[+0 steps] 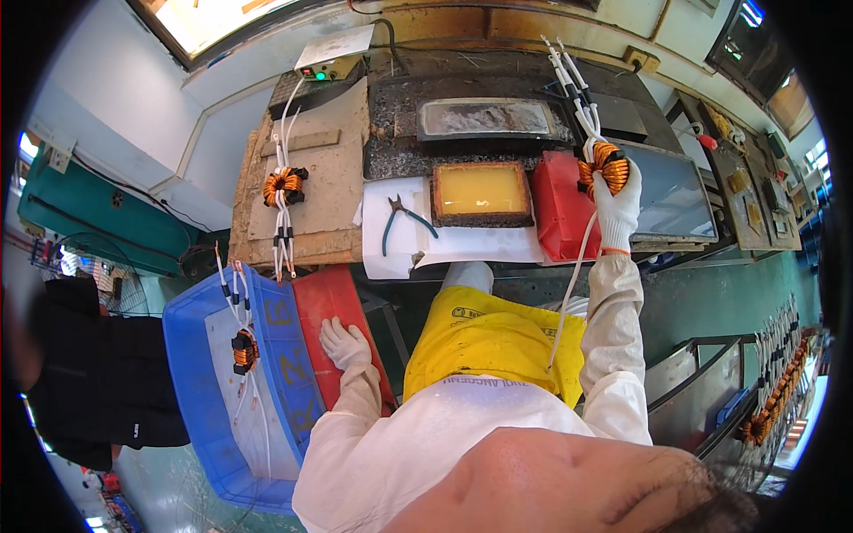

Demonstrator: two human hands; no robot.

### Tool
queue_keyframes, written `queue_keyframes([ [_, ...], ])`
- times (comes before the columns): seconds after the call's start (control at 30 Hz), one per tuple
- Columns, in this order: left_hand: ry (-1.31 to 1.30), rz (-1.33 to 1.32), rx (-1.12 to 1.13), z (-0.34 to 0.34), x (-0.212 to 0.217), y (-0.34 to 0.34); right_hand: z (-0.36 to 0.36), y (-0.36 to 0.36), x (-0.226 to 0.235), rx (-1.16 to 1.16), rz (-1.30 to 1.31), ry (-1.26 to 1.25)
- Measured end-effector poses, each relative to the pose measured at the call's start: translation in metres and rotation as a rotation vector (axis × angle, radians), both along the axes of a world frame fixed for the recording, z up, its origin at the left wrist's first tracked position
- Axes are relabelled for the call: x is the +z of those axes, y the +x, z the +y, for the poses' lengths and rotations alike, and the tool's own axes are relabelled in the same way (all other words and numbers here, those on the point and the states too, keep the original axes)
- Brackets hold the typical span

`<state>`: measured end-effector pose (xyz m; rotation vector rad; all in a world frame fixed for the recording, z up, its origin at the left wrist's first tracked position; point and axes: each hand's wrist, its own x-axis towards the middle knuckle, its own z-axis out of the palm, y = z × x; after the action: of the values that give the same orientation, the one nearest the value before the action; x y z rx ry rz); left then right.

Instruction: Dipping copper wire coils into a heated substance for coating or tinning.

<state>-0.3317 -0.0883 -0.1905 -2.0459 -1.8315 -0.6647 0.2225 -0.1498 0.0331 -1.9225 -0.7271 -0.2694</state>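
Observation:
In white-gloved fingers, my right hand (619, 209) grips a copper-wound toroidal coil (608, 167) over the right side of the bench. Its white-sleeved leads (577, 98) point away toward the wall, and one long lead hangs down toward my yellow apron (480, 342). My left hand (345, 345), also gloved, rests with its fingers outstretched on a red panel (327, 298) beside the blue bin (286, 333). A second coil (284, 187) with white leads lies on the bench's left part, and a third coil (243, 353) sits in the bin.
On the bench are green-handled cutters (405, 218), a tray of yellow material (481, 190), a metal-rimmed pot (486, 117), a red box (564, 200) and a small control box (330, 69). Several coils (777, 395) line a rack at right. A person in black (107, 373) is at left.

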Motion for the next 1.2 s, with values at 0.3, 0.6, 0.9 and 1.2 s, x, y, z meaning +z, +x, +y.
queue_keyframes([
  [0.3, 0.002, -0.006, 0.016, -0.002, -0.002, -0.003, -0.004, -0.008, -0.007, -0.02, -0.018, 0.066],
  [0.6, -0.639, -0.18, 0.299, 0.067, 0.052, 0.016, -0.014, 0.023, -0.03, 0.024, -0.038, 0.137],
  [0.9, -0.919, 0.22, 0.316, 0.134, 0.031, 0.022, -0.001, 0.01, -0.031, 0.093, -0.05, 0.268],
  [1.2, -0.986, 0.358, 0.321, 0.104, 0.031, 0.051, -0.011, -0.002, -0.022, 0.142, 0.036, 0.328],
])
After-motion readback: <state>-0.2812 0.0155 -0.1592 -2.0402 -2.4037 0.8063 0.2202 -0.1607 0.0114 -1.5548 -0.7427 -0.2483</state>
